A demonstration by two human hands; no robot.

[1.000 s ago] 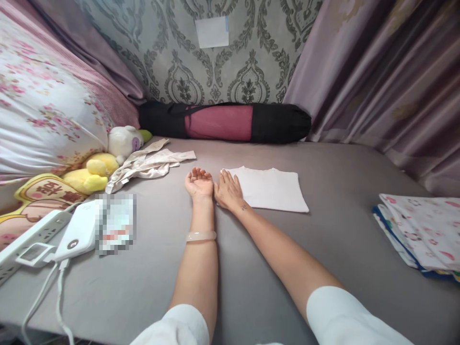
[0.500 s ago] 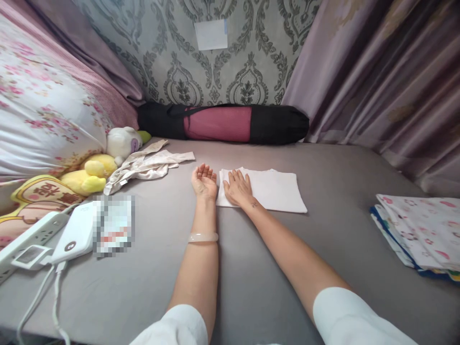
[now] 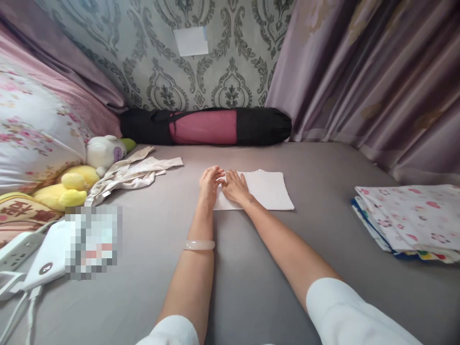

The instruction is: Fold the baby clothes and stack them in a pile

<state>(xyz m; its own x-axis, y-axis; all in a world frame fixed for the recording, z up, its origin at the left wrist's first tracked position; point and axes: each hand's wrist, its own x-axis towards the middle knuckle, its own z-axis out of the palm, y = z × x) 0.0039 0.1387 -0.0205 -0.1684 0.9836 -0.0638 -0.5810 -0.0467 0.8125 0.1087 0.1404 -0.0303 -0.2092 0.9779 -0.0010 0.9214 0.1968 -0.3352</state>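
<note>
A folded white garment [image 3: 268,189] lies flat on the grey bed sheet [image 3: 247,268] in front of me. My right hand [image 3: 235,187] rests palm down on its left part, fingers stretched out. My left hand [image 3: 211,186], a pale bangle [image 3: 199,245] on its forearm, is at the garment's left edge with the fingers loosely curved and apart. It holds nothing that I can see, and its fingertips come close to my right hand. Whether they touch the cloth I cannot tell.
Folded patterned cloths [image 3: 413,215] are stacked at the right. A crumpled cream garment [image 3: 134,170] lies at the left beside plush toys [image 3: 72,184]. A white power bank [image 3: 50,256] and power strip [image 3: 17,249] sit front left. A long black and pink bag [image 3: 204,127] lies along the wall.
My left hand has turned from palm up to sideways and moved right over the garment's left edge. My right hand stays flat on the cloth. The view has shifted slightly right.
</note>
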